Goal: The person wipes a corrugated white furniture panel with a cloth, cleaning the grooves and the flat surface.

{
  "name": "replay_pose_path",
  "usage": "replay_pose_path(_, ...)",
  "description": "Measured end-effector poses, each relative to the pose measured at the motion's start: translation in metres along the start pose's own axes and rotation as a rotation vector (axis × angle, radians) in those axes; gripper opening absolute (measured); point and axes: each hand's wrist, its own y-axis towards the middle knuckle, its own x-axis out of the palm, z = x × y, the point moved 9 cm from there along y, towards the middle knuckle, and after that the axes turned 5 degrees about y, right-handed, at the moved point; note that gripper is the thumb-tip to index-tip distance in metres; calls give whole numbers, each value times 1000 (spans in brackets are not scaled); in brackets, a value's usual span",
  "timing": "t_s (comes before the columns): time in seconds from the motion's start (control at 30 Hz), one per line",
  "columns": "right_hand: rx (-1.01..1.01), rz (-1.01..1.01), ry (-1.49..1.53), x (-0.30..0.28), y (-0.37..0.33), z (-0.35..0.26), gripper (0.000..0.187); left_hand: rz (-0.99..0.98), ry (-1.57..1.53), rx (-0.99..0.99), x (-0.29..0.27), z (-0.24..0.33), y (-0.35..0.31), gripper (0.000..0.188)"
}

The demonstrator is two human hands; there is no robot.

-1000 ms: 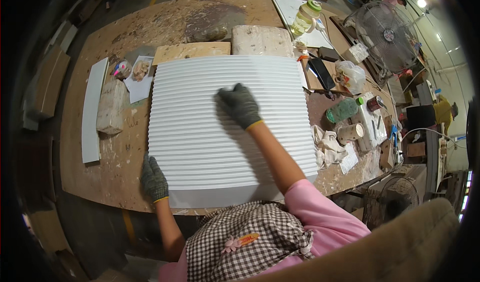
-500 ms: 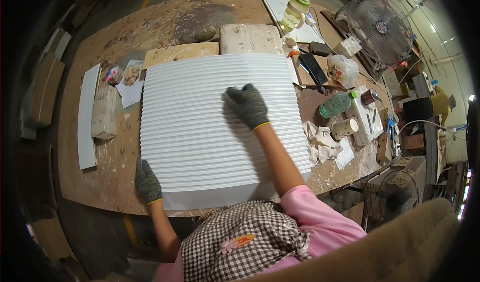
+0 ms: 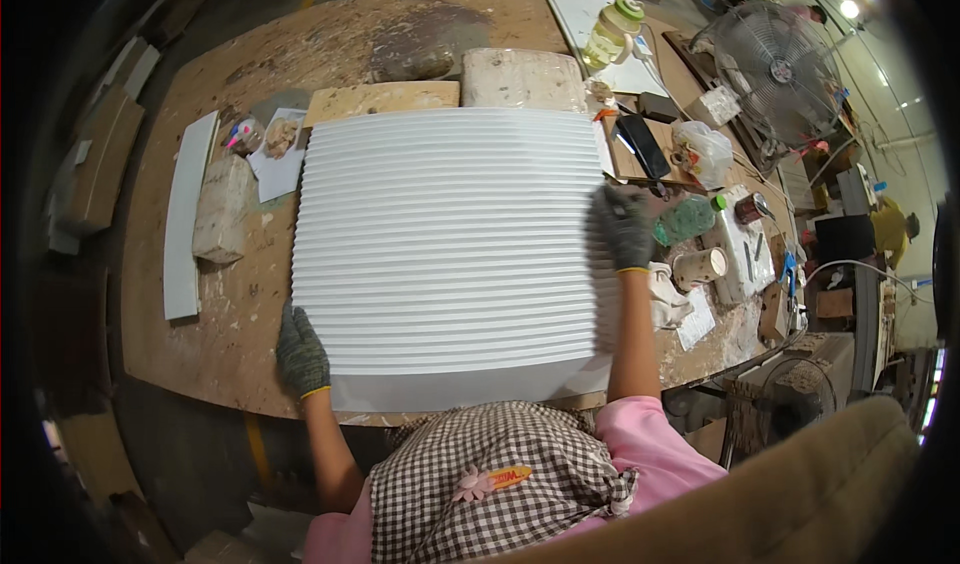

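Observation:
A white ribbed panel point(image 3: 450, 244) with a smooth near edge lies in front of me, its ridges running left to right. My left hand point(image 3: 303, 354), in a dark grey knit glove with a yellow cuff, rests against the panel's lower left edge, fingers stretched out along the side. Over at the right edge, my right hand point(image 3: 625, 229) wears a matching glove. Its fingers are curled closed at the ends of the ridges; whatever they hold is hidden. A wooden board point(image 3: 385, 99) and a wrapped white block point(image 3: 525, 79) sit along the panel's far side.
Right of the panel are a green plastic bottle point(image 3: 685, 221), a paper cup point(image 3: 700, 266), a white rag point(image 3: 668, 299), a phone point(image 3: 643, 146) and a fan point(image 3: 778, 72). A white strip point(image 3: 190, 219) and a wrapped block point(image 3: 224, 209) lie left on the stained worktable point(image 3: 260, 294).
My right hand has moved right, from the middle of the panel to its right edge, still closed. My left hand stays at the lower left edge. The view has shifted slightly.

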Motion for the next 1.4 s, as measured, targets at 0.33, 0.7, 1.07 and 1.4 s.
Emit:
replay_pose_path(0.33, -658, -38, -58, 131, -65, -142, 19, 14, 143, 3, 5, -9, 2, 48)
replay_pose_path(0.7, -638, -192, 62, 234, -60, -183, 11, -13, 59, -38, 8, -20, -1, 48)
replay_pose_path(1.07, -537, -166, -253, 206, -24, -172, 25, -32, 63, -19, 7, -4, -1, 50)
replay_pose_path(1.4, -123, 26, -711, 0, 53, -42, 30, -36, 51, -62, 0, -11, 0, 52)
